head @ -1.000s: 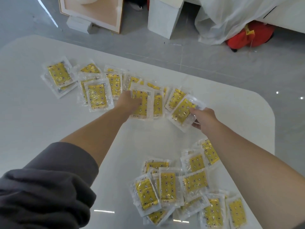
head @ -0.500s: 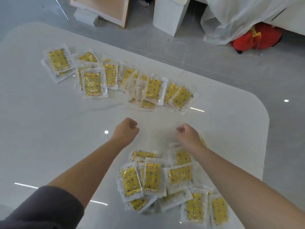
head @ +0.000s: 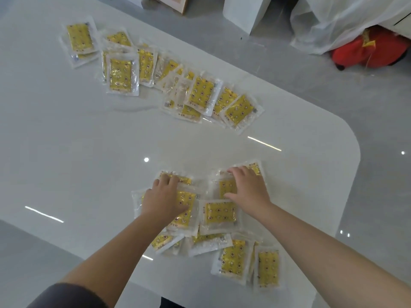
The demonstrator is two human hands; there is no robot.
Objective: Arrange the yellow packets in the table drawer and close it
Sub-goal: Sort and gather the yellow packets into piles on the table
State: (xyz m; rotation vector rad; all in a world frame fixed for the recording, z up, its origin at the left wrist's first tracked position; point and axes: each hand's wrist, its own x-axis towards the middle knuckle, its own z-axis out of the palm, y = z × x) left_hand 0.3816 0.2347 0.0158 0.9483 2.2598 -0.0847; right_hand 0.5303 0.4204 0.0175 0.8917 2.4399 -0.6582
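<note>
- The grey floor is extending beyond the fingertips, carrying a white plastic sheet and a red object, both well away from the hands.
- The white table is presenting a hard, glossy top under both palms; no drawer is showing.
- Of the yellow packets, a far row is lying well ahead of the fingertips, and a near pile is sitting directly under the hands.
- The packets are probably light, limp, slippery film, so pinching a clear sealed edge or squaring several into a stack is advisable.
- The left hand and right hand are lying flat with fingers spread, pressing on the near pile and clasping nothing.
</note>
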